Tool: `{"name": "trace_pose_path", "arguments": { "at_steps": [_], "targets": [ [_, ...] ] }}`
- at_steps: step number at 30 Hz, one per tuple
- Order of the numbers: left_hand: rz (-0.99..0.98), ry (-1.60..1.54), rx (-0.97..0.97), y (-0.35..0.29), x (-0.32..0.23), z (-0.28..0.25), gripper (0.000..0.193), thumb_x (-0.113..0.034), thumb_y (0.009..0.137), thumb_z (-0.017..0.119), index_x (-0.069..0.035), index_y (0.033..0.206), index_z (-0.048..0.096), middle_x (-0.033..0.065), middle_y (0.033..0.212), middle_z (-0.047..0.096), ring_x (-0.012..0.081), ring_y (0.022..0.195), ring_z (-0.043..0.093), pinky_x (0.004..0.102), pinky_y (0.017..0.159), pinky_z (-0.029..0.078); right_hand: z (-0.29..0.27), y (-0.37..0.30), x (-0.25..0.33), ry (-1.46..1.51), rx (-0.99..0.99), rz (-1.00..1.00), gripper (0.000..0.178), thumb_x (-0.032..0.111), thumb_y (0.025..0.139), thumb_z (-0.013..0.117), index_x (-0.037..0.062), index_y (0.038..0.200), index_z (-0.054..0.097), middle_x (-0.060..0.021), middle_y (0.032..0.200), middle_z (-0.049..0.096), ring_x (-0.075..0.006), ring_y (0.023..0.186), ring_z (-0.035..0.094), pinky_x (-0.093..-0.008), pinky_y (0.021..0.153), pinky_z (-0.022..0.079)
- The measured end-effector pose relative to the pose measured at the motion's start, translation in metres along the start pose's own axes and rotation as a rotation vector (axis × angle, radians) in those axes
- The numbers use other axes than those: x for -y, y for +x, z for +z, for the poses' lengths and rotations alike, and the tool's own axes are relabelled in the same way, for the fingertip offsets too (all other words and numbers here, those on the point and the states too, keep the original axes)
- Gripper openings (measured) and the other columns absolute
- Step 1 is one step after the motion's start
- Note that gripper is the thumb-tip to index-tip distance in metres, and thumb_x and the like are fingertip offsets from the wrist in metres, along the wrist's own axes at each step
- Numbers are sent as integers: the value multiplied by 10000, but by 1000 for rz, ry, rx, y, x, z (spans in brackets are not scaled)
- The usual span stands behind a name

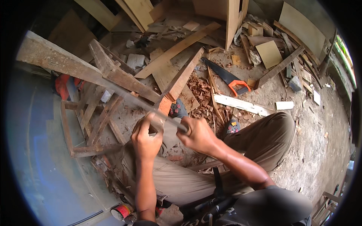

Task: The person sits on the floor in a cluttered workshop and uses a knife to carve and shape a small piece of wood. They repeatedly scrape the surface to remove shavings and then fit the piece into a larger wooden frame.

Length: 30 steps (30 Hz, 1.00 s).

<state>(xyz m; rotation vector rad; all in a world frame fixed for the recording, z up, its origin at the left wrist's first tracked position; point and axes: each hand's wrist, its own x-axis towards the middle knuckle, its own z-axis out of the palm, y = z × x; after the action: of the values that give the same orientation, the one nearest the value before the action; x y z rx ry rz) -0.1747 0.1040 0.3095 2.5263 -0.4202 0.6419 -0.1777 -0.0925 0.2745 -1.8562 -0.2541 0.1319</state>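
- Below the beam, I see the left hand raised, fingers curled; their hold I cannot tell.
- Below it too, the right hand closes tightly round a blurred tool slanting past the beam's lower end.
- Right of it, a saw.

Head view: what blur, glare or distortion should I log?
In the head view, the long tool in the right hand is streaked by motion blur, while the orange-handled saw looks crisp; the head view shows a bluish haze over the grey panel, an overexposed strip at the right rim, a smeared grey oval at lower right, and fisheye bending inside a dark border.
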Motion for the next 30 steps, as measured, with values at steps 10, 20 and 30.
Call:
{"name": "trace_pose_path", "arguments": {
  "at_steps": [10,20,30],
  "targets": [
    [-176,10,25,-2,0,3,403,21,747,754,-27,1138,670,193,1076,715,385,995,694,435,833,558,6,1,-26,-103,-15,-41,240,210,781,700,-1,797,588,-266,671,628,-456,689,655,-517,677,541],
    [-142,-19,7,3,-7,6,421,-1,748,775,-17,1156,675,203,1072,722,385,973,704,434,836,558,19,-3,-43,-221,-43,-1,232,208,757,727,8,813,623,-236,672,647,-416,679,679,-487,673,559],
    [-38,7,-37,2,-13,7,446,-5,746,784,-22,1178,670,207,1059,716,409,948,700,443,808,573,11,8,-49,-254,-97,6,240,198,771,707,-27,826,642,-263,662,634,-434,671,672,-484,641,557]
  ]
}}
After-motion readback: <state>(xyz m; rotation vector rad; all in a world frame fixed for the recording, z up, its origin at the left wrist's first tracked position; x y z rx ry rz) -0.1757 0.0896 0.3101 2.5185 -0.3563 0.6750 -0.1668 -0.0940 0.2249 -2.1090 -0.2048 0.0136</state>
